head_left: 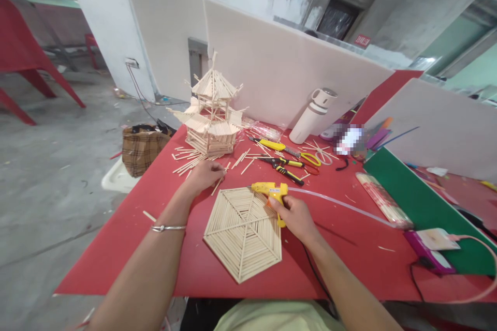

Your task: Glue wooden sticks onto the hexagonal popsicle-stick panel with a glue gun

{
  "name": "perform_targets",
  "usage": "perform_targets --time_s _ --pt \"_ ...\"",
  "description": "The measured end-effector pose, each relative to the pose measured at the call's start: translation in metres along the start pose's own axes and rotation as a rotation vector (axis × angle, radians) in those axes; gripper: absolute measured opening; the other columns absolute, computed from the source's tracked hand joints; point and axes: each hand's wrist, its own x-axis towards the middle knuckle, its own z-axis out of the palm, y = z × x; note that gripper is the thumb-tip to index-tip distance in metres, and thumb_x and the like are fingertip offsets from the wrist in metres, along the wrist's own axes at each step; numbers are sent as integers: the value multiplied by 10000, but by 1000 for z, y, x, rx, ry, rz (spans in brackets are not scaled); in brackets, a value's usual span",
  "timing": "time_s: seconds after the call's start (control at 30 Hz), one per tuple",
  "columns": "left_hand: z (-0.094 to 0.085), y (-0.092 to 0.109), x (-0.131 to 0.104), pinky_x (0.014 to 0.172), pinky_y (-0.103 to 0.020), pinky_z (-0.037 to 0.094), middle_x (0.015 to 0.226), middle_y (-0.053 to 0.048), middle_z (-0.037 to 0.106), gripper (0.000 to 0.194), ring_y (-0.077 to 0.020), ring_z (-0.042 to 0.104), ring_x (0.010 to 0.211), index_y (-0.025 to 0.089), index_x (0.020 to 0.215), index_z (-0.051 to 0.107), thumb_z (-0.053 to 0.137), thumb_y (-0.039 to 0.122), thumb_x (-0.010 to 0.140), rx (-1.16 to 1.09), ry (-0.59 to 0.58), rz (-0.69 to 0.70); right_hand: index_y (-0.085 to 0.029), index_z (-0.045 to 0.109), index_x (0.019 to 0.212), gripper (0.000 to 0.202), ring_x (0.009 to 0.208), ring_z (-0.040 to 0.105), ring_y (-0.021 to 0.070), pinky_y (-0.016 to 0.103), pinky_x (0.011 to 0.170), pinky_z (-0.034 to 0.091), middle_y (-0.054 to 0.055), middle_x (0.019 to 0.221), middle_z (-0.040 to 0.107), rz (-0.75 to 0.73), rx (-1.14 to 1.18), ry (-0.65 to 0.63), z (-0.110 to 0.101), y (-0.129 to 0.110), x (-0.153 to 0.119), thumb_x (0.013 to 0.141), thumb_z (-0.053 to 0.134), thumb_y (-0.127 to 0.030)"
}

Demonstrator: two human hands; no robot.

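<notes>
A hexagonal panel of thin wooden sticks (244,240) lies flat on the red table (326,269) in front of me. My right hand (293,213) is wrapped round a yellow glue gun (272,190), its nozzle pointing left over the panel's top edge; a clear glue stick trails from its back. Just above and left of the panel, my left hand (207,175) pinches a short thin wooden stick (219,181) between thumb and fingers. Behind my left hand stands a pagoda model of sticks (213,119), with loose sticks (188,158) spread around its base.
Beyond the panel lie pliers (287,170), a yellow cutter (272,144) and yellow-handled scissors (308,158). A white bottle (310,116) stands at the back. On the right are a bundle of packed sticks (382,199), a green board (427,207) and a purple power strip (429,253).
</notes>
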Motion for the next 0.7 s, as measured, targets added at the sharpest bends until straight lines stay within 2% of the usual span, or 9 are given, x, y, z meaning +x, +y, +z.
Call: perform_targets --time_s 0.2,0.5,0.7 --pt "0 6 -3 512 -267 347 499 -11 593 250 -124 483 464 156 588 663 655 369 719 15 14 -12 -189 631 730 509 603 538 162 260 560 330 39 648 632 -33 -195 15 -1 -12 -7 867 493 -659" --pt "0 6 -3 502 -264 342 490 -5 584 242 -122 475 458 156 585 660 650 361 714 6 12 -18 -202 604 696 489 567 511 150 256 537 296 16 610 599 -51 -187 7 4 -17 -9 868 500 -648" --pt "0 4 -2 509 -270 365 502 -5 588 238 -128 492 465 157 599 666 644 362 717 4 13 -6 -188 674 797 482 598 541 159 260 570 325 33 668 656 -56 -199 5 7 -16 -11 886 501 -629"
